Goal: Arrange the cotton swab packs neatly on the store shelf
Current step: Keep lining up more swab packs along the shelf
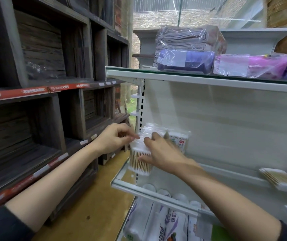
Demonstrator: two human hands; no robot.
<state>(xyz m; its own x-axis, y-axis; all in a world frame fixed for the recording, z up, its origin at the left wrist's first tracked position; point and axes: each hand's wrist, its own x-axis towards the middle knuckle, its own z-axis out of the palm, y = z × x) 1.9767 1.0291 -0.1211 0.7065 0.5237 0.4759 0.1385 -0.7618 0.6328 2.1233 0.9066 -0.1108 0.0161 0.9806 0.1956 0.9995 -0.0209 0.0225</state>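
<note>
At frame centre, my hands meet on the cotton swab packs (pixel 140 160) at the shelf (pixel 158 193)'s left end.
My right hand (pixel 163 153) curls round the front pack, hiding the rest; my left hand (pixel 114 138) pinches its top edge, blurred.

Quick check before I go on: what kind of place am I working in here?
Most likely a small retail store aisle. White metal shelving holds packaged goods, cotton swab packs stand at the shelf's left end under both hands, and dark wooden display units carry red price-label strips.
</note>
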